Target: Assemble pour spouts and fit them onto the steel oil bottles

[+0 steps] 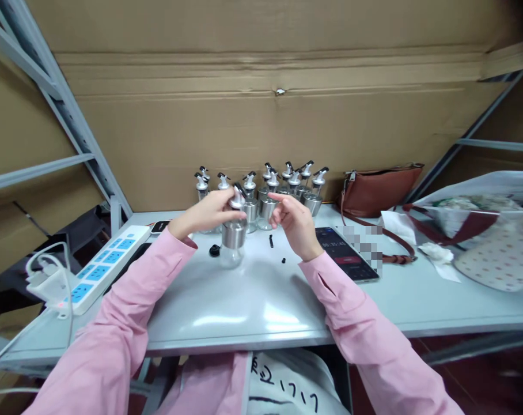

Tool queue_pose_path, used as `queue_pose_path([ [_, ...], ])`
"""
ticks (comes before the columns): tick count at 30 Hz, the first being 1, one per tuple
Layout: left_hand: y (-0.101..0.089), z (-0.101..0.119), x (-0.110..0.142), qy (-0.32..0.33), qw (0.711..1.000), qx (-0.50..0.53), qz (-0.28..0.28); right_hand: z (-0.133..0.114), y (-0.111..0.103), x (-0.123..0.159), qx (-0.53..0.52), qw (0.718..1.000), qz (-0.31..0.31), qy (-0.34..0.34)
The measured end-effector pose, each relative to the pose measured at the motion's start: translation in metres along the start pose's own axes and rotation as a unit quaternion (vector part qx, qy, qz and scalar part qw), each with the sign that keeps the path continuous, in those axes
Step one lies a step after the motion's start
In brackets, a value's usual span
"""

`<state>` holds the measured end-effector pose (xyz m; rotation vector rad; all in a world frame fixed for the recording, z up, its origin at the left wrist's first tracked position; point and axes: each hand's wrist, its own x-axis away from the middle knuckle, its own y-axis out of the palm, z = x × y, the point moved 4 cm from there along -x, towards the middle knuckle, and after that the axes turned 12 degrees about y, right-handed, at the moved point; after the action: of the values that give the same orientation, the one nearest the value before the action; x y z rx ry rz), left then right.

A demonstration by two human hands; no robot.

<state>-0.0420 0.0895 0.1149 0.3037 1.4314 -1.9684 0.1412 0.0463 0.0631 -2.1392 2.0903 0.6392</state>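
My left hand (pixel 213 210) is closed around the neck of a glass oil bottle (pixel 233 237) with a steel band and a pourer top. The bottle is upright at the middle of the table. My right hand (pixel 295 222) is raised to the right of it, apart from it. Its index finger is stretched out and the others are loosely bent, with nothing visible in them. A black round cap (pixel 214 251) lies left of the bottle. To the right lie a thin black piece (pixel 271 241) and a tiny black piece (pixel 283 260).
Several similar oil bottles (pixel 312 202) stand at the back against the cardboard (pixel 261 132). A phone (pixel 345 253) showing a timer and a brown bag (pixel 380 187) are to the right, with a dotted bag (pixel 499 253) beyond. On the left lies a power strip (pixel 101 271) with cables.
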Motion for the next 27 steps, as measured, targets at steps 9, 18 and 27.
queue_pose_path([
  [9,-0.028,-0.035,0.002,-0.078,0.983,0.007,0.169,0.008,-0.023,-0.008,-0.028,0.995,0.096,-0.001],
  [18,-0.003,-0.053,0.002,-0.091,0.982,-0.058,0.155,0.012,-0.016,-0.005,0.018,0.997,0.079,-0.007],
  [27,0.019,-0.086,-0.004,-0.118,0.979,-0.067,0.153,0.01,-0.014,0.0,0.044,0.992,0.111,-0.03],
])
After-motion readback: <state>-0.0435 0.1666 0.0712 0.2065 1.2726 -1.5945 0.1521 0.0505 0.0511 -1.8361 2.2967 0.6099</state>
